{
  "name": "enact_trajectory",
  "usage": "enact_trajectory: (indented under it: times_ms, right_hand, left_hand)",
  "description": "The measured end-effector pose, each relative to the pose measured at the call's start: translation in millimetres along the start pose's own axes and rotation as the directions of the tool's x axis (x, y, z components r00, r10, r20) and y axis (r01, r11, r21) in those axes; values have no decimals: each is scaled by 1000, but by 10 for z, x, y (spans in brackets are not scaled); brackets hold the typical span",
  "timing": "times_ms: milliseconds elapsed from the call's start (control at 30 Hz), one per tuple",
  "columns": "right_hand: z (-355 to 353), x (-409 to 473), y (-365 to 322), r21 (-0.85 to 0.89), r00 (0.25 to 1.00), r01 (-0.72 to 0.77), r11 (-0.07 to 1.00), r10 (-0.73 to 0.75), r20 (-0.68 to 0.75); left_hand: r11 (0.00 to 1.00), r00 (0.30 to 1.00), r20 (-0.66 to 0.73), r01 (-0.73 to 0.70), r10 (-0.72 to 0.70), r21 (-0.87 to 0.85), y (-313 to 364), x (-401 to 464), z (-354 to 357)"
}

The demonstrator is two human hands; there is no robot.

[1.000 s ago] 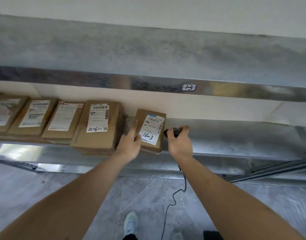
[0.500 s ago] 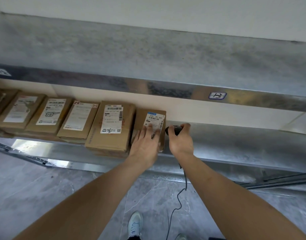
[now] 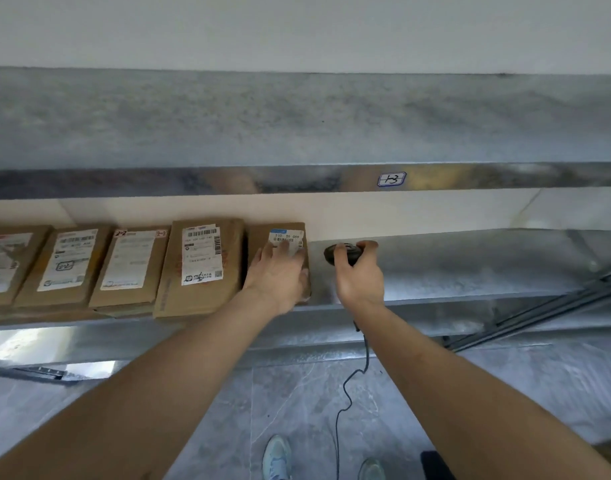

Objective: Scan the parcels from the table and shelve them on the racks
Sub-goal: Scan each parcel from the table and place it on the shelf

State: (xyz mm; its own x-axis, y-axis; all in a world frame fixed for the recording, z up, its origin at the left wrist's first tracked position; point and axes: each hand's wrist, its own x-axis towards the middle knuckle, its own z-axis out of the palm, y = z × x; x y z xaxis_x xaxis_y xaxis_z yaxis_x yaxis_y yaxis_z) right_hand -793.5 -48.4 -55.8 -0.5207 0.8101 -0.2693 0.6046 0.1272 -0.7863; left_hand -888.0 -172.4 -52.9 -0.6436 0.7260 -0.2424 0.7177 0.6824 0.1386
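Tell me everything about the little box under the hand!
The small parcel is a brown cardboard box with a white label, blue-striped on top, printed with numbers. It lies flat on the metal shelf, last on the right in a row of parcels, right beside the bigger parcel. The left hand rests on it with straight fingers, covering much of the label and top.

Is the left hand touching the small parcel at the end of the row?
Touching. The head view shows the left hand lying flat on the small parcel, its straight fingers covering part of the label, with no gap visible.
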Motion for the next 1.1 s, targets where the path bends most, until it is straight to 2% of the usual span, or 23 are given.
enact_trajectory:
  times_ms: [167,333,700,1100]
  right_hand:
    - [-442,-288,24,46,988,8,999,-1,-152]
    - [-996,-613,143,109,959,4,994,27,-282]
    - [-2253,-1571,741,205,823,3,979,114,-556]
    - [-3388,-2946,1899,279,672,-61,958,246,-699]
  left_hand:
    - [984,985,-41,-164,167,67,307,-49,-313]
    - [937,938,-75,-330,339,112,812,-222,-571]
    - [770,770,-85,-613,633,177,2251,-921,-780]
    - [570,576,-37,-796,817,204,3739,-2122,-359]
